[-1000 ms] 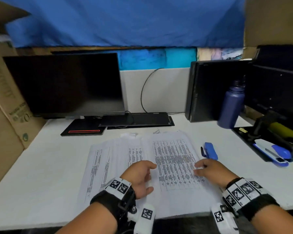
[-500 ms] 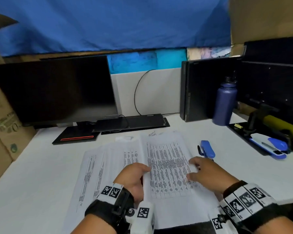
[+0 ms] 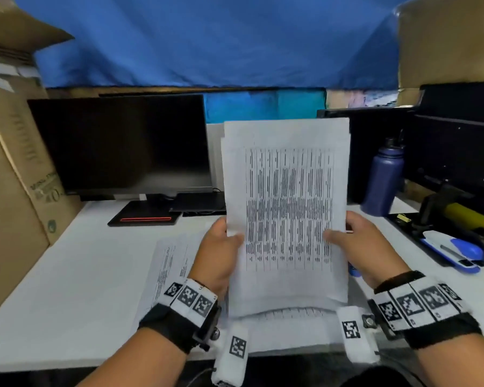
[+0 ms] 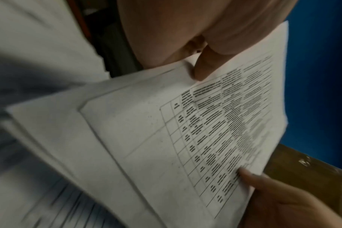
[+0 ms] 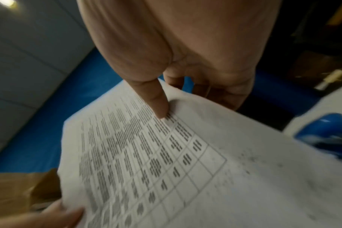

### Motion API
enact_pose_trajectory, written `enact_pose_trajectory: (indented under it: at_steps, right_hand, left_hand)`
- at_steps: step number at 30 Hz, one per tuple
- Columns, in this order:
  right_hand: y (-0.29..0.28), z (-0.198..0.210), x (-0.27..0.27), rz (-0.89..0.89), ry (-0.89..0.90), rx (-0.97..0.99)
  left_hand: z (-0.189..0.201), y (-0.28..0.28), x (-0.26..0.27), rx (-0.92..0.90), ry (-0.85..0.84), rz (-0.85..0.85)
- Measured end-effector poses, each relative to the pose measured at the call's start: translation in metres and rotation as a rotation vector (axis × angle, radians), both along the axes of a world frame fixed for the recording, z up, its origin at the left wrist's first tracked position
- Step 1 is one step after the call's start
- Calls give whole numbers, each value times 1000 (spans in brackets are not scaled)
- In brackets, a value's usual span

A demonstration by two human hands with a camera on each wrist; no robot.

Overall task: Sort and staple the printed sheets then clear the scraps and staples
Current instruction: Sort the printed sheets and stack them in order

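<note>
A small stack of printed sheets [image 3: 287, 196] with a table of text stands upright above the white desk [image 3: 67, 289]. My left hand [image 3: 221, 247] pinches its left edge, thumb on the front. My right hand [image 3: 355, 241] pinches its right edge the same way. The wrist views show each thumb [image 4: 203, 67] [image 5: 156, 101] pressed on the printed face of the sheets [image 4: 185, 131] [image 5: 166, 162]. More printed sheets [image 3: 171, 261] lie flat on the desk to the left, below the held ones. A blue stapler [image 3: 354, 270] peeks out behind the held stack's right edge.
A dark monitor [image 3: 120, 146] stands at the back left, a black computer case [image 3: 375, 152] and a dark blue bottle [image 3: 383, 180] at the back right. A black tray [image 3: 414, 233] on the right holds a blue-and-white stapler [image 3: 456, 251]. Cardboard boxes [image 3: 14, 177] flank the left.
Both hands have gathered the tabled sheets from the desk and lifted them upright in front of me. The other sheets stay flat on the desk.
</note>
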State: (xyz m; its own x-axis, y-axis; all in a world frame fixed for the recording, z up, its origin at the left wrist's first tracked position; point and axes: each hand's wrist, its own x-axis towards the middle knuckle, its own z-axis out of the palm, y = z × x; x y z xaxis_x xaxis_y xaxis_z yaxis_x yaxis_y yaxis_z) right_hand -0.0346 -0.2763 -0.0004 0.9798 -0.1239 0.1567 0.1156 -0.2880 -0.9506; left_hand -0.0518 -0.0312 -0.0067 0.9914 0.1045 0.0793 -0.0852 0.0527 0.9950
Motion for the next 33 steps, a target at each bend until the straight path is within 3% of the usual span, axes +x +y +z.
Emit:
enact_pose_trajectory:
  at_steps: [2, 5, 9, 13, 16, 19, 22, 27, 31, 33]
  right_hand:
    - [10, 13, -12, -4, -153, -39]
    - [26, 16, -22, -12, -246, -45]
    - [38, -9, -24, -27, -194, -21]
    - [44, -25, -22, -18, -142, 20]
    - [51, -34, -21, 44, -69, 38]
    - [43, -18, -19, -34, -113, 48]
    - [8, 13, -11, -178, -225, 85]
    - [-47, 37, -2, -369, -288, 206]
    - [-61, 39, -1, -389, -298, 266]
    - [-64, 38, -1, -391, -303, 248]
  left_hand:
    - [15, 4, -5, 53, -126, 38]
    - [18, 10, -16, 48, -205, 67]
    - [-15, 17, -31, 110, -128, 144]
    - [-46, 20, -33, 151, -55, 66]
    - [-52, 19, -30, 249, -38, 73]
    - [-45, 24, -18, 326, -26, 104]
    - [-36, 38, -2, 588, 64, 120]
    - [-41, 34, 27, 1214, 331, -169]
    - [-43, 9, 51, 1227, 368, -16]
    - [-45, -8, 59, 1259, 420, -30]
